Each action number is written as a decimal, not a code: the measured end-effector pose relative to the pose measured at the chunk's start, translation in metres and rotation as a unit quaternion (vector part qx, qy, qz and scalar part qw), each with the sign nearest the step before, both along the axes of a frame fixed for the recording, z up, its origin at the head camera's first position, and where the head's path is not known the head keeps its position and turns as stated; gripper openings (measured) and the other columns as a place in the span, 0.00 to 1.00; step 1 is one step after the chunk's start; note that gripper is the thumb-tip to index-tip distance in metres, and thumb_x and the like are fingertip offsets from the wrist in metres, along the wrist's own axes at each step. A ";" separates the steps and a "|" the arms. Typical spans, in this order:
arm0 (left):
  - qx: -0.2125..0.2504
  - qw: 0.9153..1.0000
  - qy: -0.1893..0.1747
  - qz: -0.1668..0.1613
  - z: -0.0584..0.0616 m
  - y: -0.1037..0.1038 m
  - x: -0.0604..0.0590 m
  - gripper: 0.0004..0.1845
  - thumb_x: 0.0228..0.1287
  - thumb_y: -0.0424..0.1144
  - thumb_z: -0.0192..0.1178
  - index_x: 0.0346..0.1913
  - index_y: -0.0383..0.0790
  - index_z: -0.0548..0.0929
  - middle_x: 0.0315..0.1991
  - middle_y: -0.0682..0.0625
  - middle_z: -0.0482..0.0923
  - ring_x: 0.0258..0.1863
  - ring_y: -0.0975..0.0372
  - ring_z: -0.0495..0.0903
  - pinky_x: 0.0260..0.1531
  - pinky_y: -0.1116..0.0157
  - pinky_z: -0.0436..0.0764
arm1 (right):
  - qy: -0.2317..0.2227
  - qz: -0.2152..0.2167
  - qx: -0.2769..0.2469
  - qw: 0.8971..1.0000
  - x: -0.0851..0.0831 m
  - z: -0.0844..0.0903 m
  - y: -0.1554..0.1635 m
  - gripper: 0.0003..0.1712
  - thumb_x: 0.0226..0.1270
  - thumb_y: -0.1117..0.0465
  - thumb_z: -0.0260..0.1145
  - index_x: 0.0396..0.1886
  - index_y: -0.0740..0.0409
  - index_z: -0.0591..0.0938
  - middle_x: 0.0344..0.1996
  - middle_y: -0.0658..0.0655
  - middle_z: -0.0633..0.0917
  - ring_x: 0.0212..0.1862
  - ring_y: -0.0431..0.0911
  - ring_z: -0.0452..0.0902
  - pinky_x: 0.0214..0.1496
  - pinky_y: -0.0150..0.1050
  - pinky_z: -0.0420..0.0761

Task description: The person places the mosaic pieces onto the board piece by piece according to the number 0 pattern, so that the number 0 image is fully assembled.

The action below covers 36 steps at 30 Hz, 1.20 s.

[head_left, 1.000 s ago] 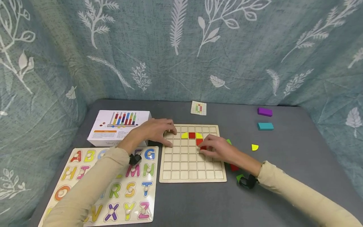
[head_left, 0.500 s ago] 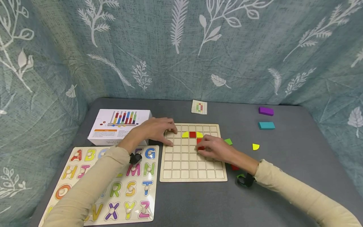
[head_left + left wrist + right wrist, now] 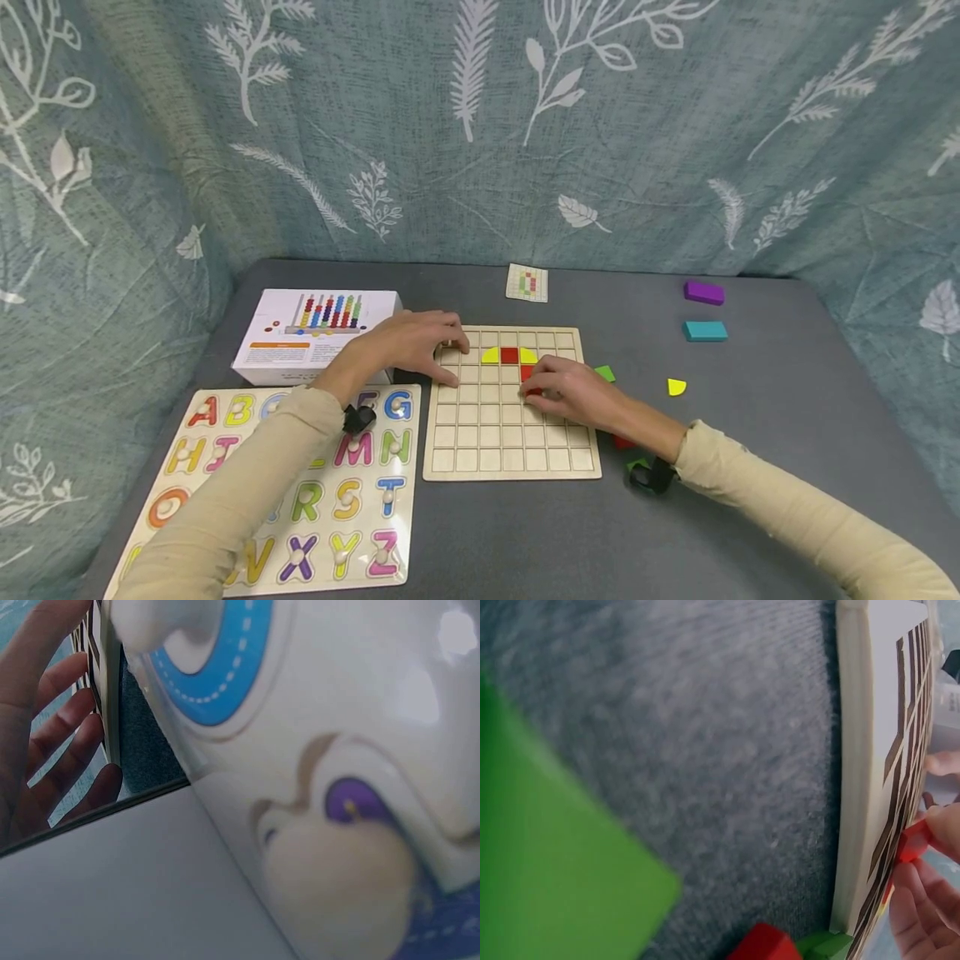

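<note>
A wooden grid board (image 3: 487,437) lies on the table with a red square (image 3: 509,356) between two yellow quarter-circle pieces (image 3: 491,357) near its far side. Another red square (image 3: 527,372) sits just below the right yellow piece. My right hand (image 3: 566,387) is over the board's right half; in the right wrist view it pinches a red square block (image 3: 913,841) between thumb and fingers, at the grid surface. At the board's left edge, my left hand (image 3: 420,343) rests with spread, loosely bent fingers and nothing in its grasp.
An alphabet peg puzzle (image 3: 322,533) and a white abacus box (image 3: 322,333) stand left. A pattern card (image 3: 527,283) lies behind the board. To the right are a yellow piece (image 3: 677,387), teal block (image 3: 705,332), purple block (image 3: 703,292) and green pieces (image 3: 605,373).
My right hand has shifted slightly left over the board with the red square block, which is now mostly hidden by the fingers in the head view. The left hand stays put.
</note>
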State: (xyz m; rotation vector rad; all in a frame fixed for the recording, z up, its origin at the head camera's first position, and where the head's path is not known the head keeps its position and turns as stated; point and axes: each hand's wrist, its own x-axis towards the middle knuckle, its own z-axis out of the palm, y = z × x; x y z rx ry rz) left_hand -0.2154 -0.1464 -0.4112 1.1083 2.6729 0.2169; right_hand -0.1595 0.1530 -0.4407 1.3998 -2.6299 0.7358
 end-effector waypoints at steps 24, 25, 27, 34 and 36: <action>-0.003 1.000 -0.005 0.006 0.000 0.001 -0.002 0.26 0.52 0.67 0.65 0.52 0.61 0.81 0.48 0.60 0.73 0.37 0.67 0.69 0.35 0.65 0.69 | -0.033 0.001 0.016 0.999 -0.001 0.006 0.001 0.11 0.61 0.62 0.71 0.43 0.55 0.89 0.39 0.51 0.84 0.34 0.39 0.76 0.36 0.29 0.76; -0.002 1.000 -0.004 0.005 0.000 0.001 -0.002 0.26 0.52 0.67 0.65 0.52 0.60 0.81 0.48 0.60 0.73 0.37 0.67 0.69 0.35 0.65 0.69 | -0.036 0.003 0.019 0.999 0.000 0.007 0.000 0.12 0.60 0.62 0.71 0.44 0.56 0.89 0.39 0.52 0.84 0.34 0.39 0.76 0.36 0.28 0.76; -0.003 1.000 -0.002 0.004 0.001 0.001 -0.002 0.26 0.52 0.67 0.65 0.52 0.60 0.81 0.48 0.60 0.73 0.37 0.67 0.69 0.35 0.66 0.69 | -0.033 0.012 0.023 0.999 0.001 0.007 -0.001 0.12 0.60 0.63 0.71 0.45 0.57 0.88 0.39 0.53 0.83 0.36 0.40 0.78 0.36 0.28 0.77; 0.002 1.000 -0.005 0.001 0.000 0.001 -0.001 0.26 0.52 0.66 0.66 0.52 0.60 0.81 0.48 0.60 0.73 0.37 0.67 0.69 0.35 0.67 0.69 | 0.002 0.029 0.023 0.999 0.008 0.007 0.000 0.04 0.59 0.67 0.71 0.35 0.61 0.89 0.36 0.55 0.82 0.36 0.42 0.81 0.38 0.29 0.80; 0.003 1.000 -0.007 0.001 0.000 0.001 0.000 0.26 0.52 0.66 0.66 0.52 0.60 0.81 0.47 0.60 0.73 0.37 0.67 0.69 0.34 0.67 0.69 | 0.000 0.026 0.025 0.999 0.011 0.009 0.006 0.02 0.60 0.66 0.71 0.32 0.59 0.88 0.36 0.54 0.81 0.36 0.42 0.80 0.38 0.30 0.80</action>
